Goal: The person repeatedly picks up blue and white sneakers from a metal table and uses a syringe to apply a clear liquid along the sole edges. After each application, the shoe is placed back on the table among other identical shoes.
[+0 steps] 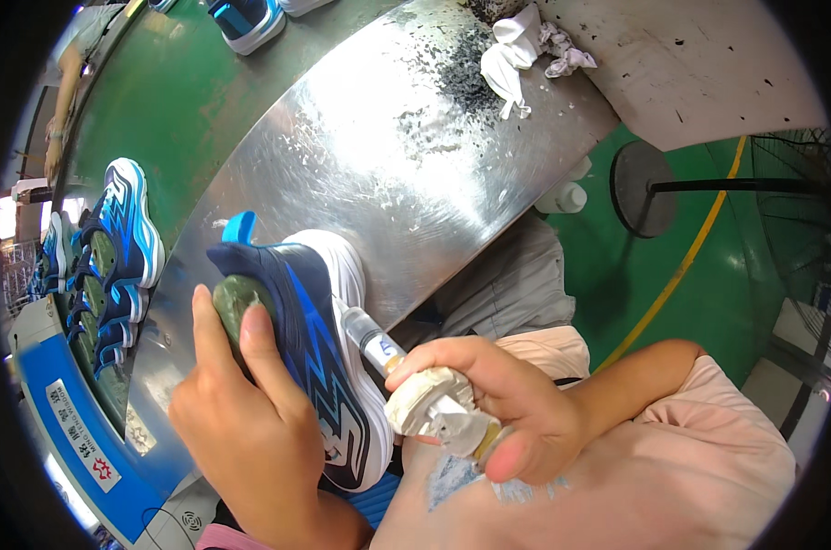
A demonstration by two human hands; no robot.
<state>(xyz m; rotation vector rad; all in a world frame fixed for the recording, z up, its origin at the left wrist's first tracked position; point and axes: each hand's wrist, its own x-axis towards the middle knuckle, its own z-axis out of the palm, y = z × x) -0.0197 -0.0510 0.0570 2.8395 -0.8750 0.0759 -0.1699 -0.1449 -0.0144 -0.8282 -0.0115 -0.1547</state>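
A navy and blue running shoe (pixel 307 316) with a white sole stands tilted over the metal tabletop, its heel and blue pull tab away from me. Inside its collar sits a green shoe last (pixel 238 307). My left hand (pixel 250 431) is closed on the last at the shoe's opening, thumb and fingers around it. In my right hand (pixel 525 403) is a syringe (pixel 365 335) with whitish wrapping round its rear part. My thumb rests at the plunger end. The syringe's tip meets, or nearly meets, the line between upper and sole near the heel.
A shiny metal table (pixel 324 165) spreads ahead. Crumpled white cloths (pixel 511 60) lie at its far right beside black residue. On the left, several similar shoes (pixel 126 220) stand on a green conveyor (pixel 159 101). A white bottle (pixel 562 198) is below the table's right edge. Another person's arm (pixel 64 101) shows far left.
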